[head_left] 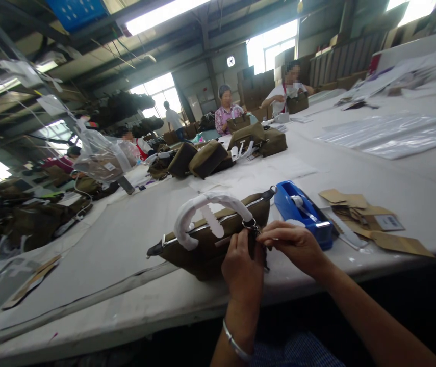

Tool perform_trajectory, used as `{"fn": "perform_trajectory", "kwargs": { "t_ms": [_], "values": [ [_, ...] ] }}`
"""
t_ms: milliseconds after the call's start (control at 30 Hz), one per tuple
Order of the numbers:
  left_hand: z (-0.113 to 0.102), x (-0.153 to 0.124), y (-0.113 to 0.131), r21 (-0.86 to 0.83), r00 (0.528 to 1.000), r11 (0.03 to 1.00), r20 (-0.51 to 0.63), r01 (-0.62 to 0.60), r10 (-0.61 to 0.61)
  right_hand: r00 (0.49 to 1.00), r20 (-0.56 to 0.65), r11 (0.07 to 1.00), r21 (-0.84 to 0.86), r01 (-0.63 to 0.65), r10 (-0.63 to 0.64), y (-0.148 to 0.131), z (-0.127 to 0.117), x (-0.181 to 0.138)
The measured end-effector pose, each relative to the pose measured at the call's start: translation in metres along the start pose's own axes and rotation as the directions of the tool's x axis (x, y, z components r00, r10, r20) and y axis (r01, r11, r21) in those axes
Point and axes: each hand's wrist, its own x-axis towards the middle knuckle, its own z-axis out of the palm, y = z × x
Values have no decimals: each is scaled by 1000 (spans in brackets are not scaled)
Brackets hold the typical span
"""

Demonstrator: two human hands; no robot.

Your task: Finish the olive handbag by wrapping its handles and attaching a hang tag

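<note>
An olive-green handbag [210,250] with a silver zip stands in front of me on the table. White wrapping covers its raised handle [210,199], and a white notched strip [212,221] lies across the zip. At the handle's right end a metal ring [249,223] holds a small dark hanging piece [256,232]. My left hand [242,260] is closed around this piece against the bag's front. My right hand [298,247] pinches at it from the right, thumb and index finger together. The fingers hide most of the piece, and its kind does not show.
Right of the bag sit a blue tape dispenser [304,214] and brown card tags [378,224]. Several olive bags [210,158] lie farther back, near co-workers [225,114]. Plastic sheets [389,135] are at the right; a post with a plastic-wrapped bag [103,158] rises at the left.
</note>
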Motion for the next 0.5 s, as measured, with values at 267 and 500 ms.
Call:
{"fn": "perform_trajectory", "kwargs": {
  "t_ms": [267,500],
  "values": [
    [-4,1,-1,-270,996,959,-56,-89,76,993,-10,990,80,-117,118,-2,-1,8],
    [-16,-6,-22,-544,1000,839,-3,18,-24,962,-43,961,70,-266,270,-4,1,13]
  ]
}}
